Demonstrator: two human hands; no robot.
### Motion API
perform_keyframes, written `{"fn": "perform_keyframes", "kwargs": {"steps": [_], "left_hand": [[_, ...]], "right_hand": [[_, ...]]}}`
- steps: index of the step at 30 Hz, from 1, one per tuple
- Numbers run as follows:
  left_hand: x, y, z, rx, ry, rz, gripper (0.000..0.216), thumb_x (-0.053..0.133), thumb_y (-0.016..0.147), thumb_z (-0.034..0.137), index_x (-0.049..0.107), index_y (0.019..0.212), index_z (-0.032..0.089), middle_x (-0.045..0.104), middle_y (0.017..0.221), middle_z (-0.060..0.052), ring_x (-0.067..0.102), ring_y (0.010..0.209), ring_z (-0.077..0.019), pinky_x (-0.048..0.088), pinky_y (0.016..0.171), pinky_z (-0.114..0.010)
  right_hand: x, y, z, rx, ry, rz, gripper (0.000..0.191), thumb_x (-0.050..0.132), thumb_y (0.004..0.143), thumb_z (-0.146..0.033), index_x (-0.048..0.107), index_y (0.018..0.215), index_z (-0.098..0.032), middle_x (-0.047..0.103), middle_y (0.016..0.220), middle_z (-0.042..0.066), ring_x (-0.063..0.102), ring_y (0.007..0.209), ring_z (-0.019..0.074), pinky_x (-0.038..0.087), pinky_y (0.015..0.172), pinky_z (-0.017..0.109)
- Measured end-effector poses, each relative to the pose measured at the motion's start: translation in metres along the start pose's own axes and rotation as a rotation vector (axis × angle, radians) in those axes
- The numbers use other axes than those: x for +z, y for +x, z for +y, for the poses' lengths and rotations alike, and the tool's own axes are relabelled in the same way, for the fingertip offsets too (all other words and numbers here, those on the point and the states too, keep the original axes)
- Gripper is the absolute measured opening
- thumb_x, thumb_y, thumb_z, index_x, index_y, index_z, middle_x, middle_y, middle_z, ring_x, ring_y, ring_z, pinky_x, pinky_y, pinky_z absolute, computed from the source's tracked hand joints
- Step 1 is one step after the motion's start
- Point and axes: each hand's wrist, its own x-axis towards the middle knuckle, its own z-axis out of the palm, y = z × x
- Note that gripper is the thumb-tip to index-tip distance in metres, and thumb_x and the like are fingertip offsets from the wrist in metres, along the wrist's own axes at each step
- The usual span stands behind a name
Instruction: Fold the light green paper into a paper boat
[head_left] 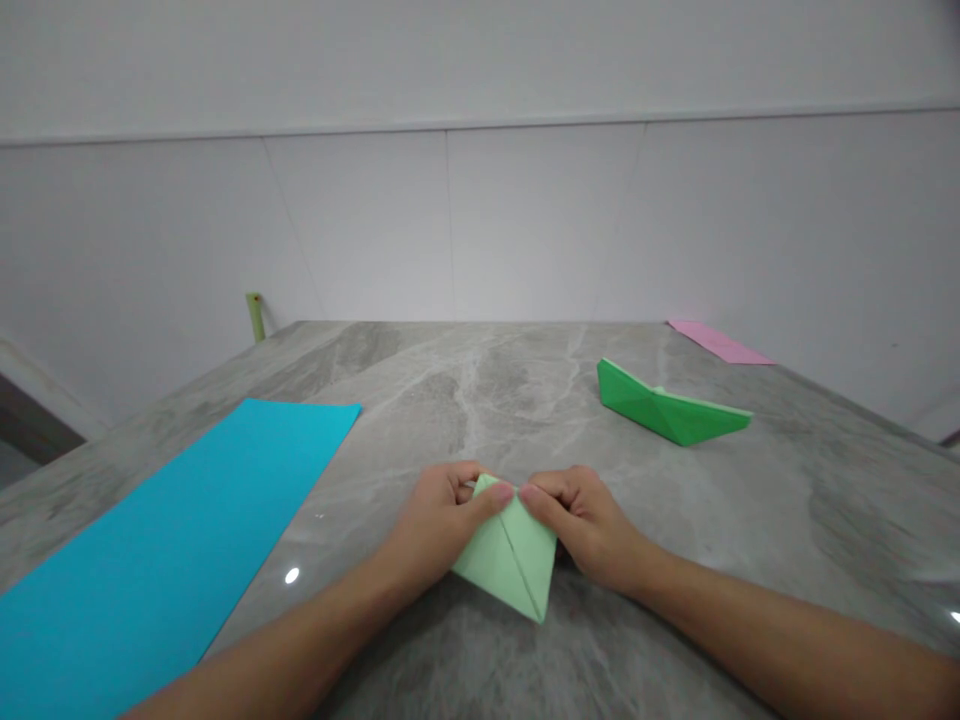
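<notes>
A pale green folded paper [510, 562] is held between both hands near the front of the table. It has a four-cornered shape with a crease line running down its middle, and one corner points toward me. My left hand [448, 510] pinches its upper left edge, thumb on top and fingers behind. On the upper right, my right hand [583, 520] grips it with the thumb pressed on the face and the fingers curled. The two thumb tips are close together near the top of the paper. The undersides of the fingers are partly hidden.
A large blue paper sheet [195, 530] lies on the left of the grey marbled table [480, 400]. Right of centre sits a green folded paper boat [667, 408]. A pink paper [720, 343] lies at the far right edge. Behind stands a white wall [525, 220].
</notes>
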Motion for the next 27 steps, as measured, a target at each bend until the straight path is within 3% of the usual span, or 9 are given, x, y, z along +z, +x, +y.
{"fn": "perform_keyframes", "kwargs": {"steps": [3, 5, 8, 13, 18, 23, 27], "left_hand": [[-0.001, 0.003, -0.001, -0.063, -0.117, -0.084, 0.034, 0.066, 0.07, 0.044, 0.065, 0.079, 0.012, 0.064, 0.068, -0.005, 0.056, 0.057, -0.0143, 0.04, 0.052, -0.023], [-0.003, 0.002, -0.002, -0.028, -0.038, -0.109, 0.03, 0.066, 0.071, 0.041, 0.065, 0.069, 0.011, 0.061, 0.063, -0.003, 0.052, 0.053, -0.0118, 0.038, 0.051, -0.022], [-0.006, -0.001, -0.003, 0.016, 0.063, -0.142, 0.029, 0.066, 0.072, 0.038, 0.063, 0.06, 0.012, 0.052, 0.054, 0.002, 0.041, 0.048, -0.008, 0.03, 0.047, -0.019], [-0.01, -0.009, 0.001, -0.019, 0.111, -0.35, 0.024, 0.062, 0.074, 0.032, 0.057, 0.058, 0.015, 0.046, 0.053, 0.004, 0.036, 0.047, -0.0077, 0.027, 0.045, -0.02], [-0.012, -0.015, 0.007, -0.016, 0.266, -0.442, 0.027, 0.06, 0.074, 0.025, 0.046, 0.052, 0.017, 0.035, 0.052, 0.005, 0.03, 0.048, -0.0072, 0.021, 0.043, -0.019], [-0.007, -0.015, 0.007, -0.026, 0.27, -0.426, 0.032, 0.063, 0.071, 0.026, 0.044, 0.047, 0.017, 0.033, 0.048, 0.006, 0.027, 0.046, -0.007, 0.018, 0.041, -0.021], [-0.002, -0.007, 0.001, -0.06, 0.097, -0.207, 0.024, 0.069, 0.068, 0.03, 0.058, 0.053, 0.014, 0.044, 0.048, 0.005, 0.034, 0.046, -0.0068, 0.025, 0.044, -0.02]], "right_hand": [[0.001, 0.0, 0.003, -0.009, -0.052, 0.161, 0.049, 0.044, 0.089, -0.052, 0.041, 0.054, -0.018, 0.035, 0.049, -0.004, 0.031, 0.044, 0.0078, 0.023, 0.041, 0.022], [0.0, 0.001, 0.004, -0.015, -0.052, 0.151, 0.049, 0.044, 0.088, -0.053, 0.04, 0.054, -0.018, 0.034, 0.049, -0.004, 0.031, 0.045, 0.008, 0.023, 0.041, 0.022], [-0.002, 0.003, 0.003, -0.051, -0.031, 0.032, 0.051, 0.044, 0.087, -0.055, 0.037, 0.052, -0.018, 0.03, 0.049, -0.004, 0.028, 0.045, 0.0074, 0.022, 0.041, 0.022], [-0.004, 0.0, -0.003, -0.128, -0.066, -0.173, 0.047, 0.044, 0.089, -0.049, 0.037, 0.054, -0.018, 0.029, 0.048, -0.005, 0.027, 0.043, 0.006, 0.02, 0.04, 0.021], [-0.005, -0.003, -0.007, -0.15, -0.112, -0.387, 0.043, 0.043, 0.09, -0.042, 0.034, 0.055, -0.018, 0.029, 0.05, -0.006, 0.027, 0.044, 0.0056, 0.02, 0.04, 0.02], [-0.002, -0.002, -0.005, -0.147, -0.186, -0.381, 0.044, 0.047, 0.089, -0.042, 0.037, 0.053, -0.017, 0.029, 0.049, -0.006, 0.028, 0.044, 0.0055, 0.021, 0.041, 0.02], [0.0, 0.0, 0.0, 0.036, 0.001, -0.216, 0.049, 0.042, 0.089, -0.053, 0.042, 0.055, -0.017, 0.034, 0.048, -0.005, 0.031, 0.042, 0.0062, 0.023, 0.038, 0.019]]}}
